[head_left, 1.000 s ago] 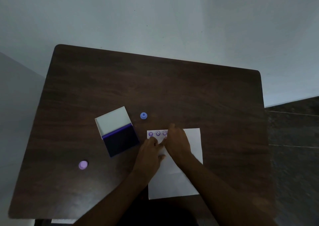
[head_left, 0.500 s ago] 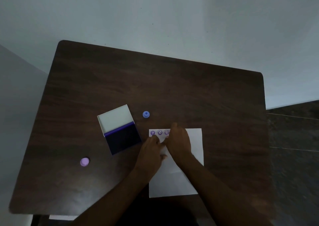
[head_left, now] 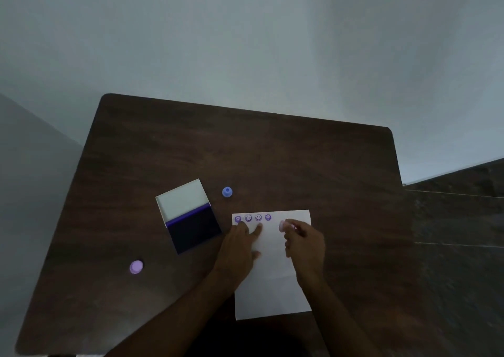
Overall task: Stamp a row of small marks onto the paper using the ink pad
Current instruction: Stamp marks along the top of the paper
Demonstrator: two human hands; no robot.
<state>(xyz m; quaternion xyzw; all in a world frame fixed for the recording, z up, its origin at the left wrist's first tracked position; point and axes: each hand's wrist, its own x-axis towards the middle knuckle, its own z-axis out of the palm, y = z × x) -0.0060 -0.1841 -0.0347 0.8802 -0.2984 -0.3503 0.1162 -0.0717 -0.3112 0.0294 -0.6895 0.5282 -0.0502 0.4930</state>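
1. Dark brown wood-grain table point(head_left: 272, 152) fills the middle of the room, set against a pale wall.
2. White paper point(head_left: 275, 280) lies at the near edge of the table, right of centre, its long side running away from the person.
3. Four purple marks point(head_left: 253, 218) sit in a row along the far left edge of the paper. The two middle ones are smiley faces; the outer two are too small to make out. No writing or brand can be read anywhere.
4. The left hand point(head_left: 240, 245) lies flat on the paper with fingers spread, the fingertips just near of the row, pressing the sheet down and gripping nothing.
5. The right hand point(head_left: 305, 242) pinches a small pale purple stamp point(head_left: 283, 225) at its fingertips, above the paper and to the right of the last mark. Whether the stamp touches the sheet I cannot tell.
6. The ink pad point(head_left: 193, 228) lies open to the left of the paper, its dark inked half nearer and its white lid point(head_left: 181, 200) folded back on the far side.
7. A blue stamp point(head_left: 227, 192) stands on the table between the ink pad and the paper's far edge.
8. A light purple stamp point(head_left: 135, 267) stands alone, well apart, near and left of the ink pad.
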